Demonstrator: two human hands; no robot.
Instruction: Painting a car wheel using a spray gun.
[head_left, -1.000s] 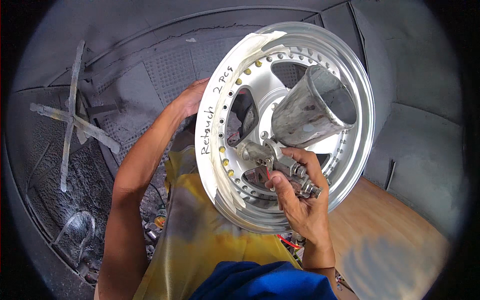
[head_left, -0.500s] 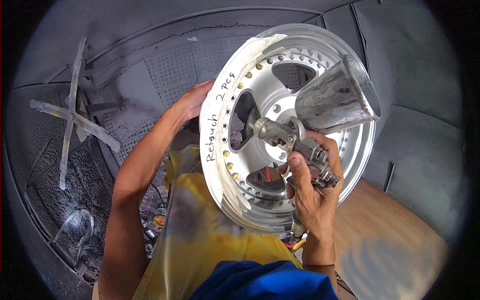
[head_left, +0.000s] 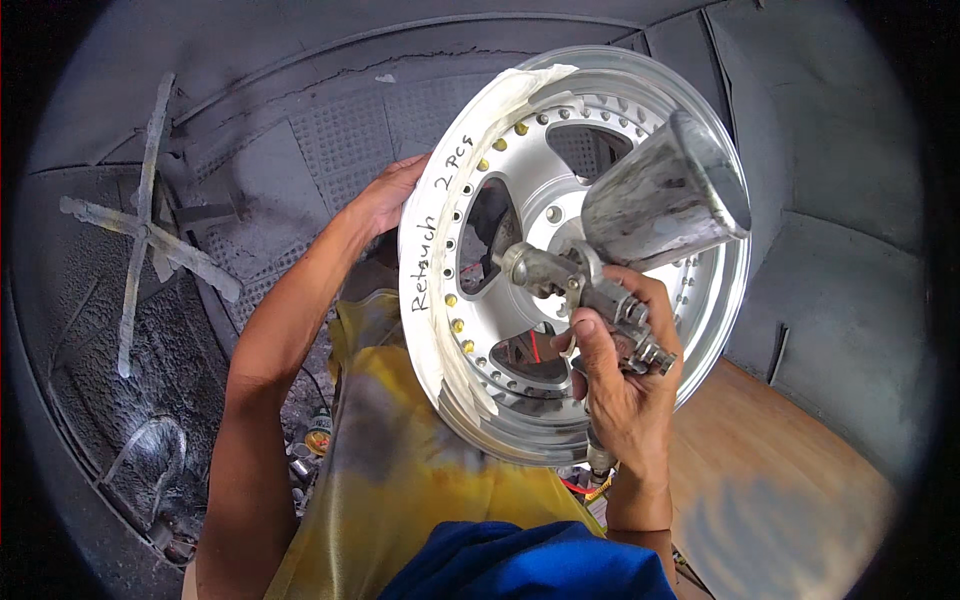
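A silver wheel rim (head_left: 545,340) stands tilted in front of me, its face with holes and small bolt heads turned up toward me. White masking tape (head_left: 425,330) with handwriting covers its left edge. My left hand (head_left: 385,202) grips the upper left edge of the wheel, with the fingertips hidden behind it. In front of the wheel's right half, my right hand (head_left: 635,395) is wrapped round a metal spray gun (head_left: 570,280). Its paint-smeared cup (head_left: 660,195) sticks up and to the right, while the nozzle points left across the spokes.
A cross-shaped stand (head_left: 143,233) with pale, crusted arms is at the left. Beneath me hangs a yellow, paint-stained cloth (head_left: 390,440). A can (head_left: 318,432) and clutter lie below left. On the right are a brown board (head_left: 770,450) and grey walls (head_left: 850,300).
The spray gun and its cup have shifted slightly left and tilted a little in my right hand. My left hand and the wheel have stayed nearly in place.
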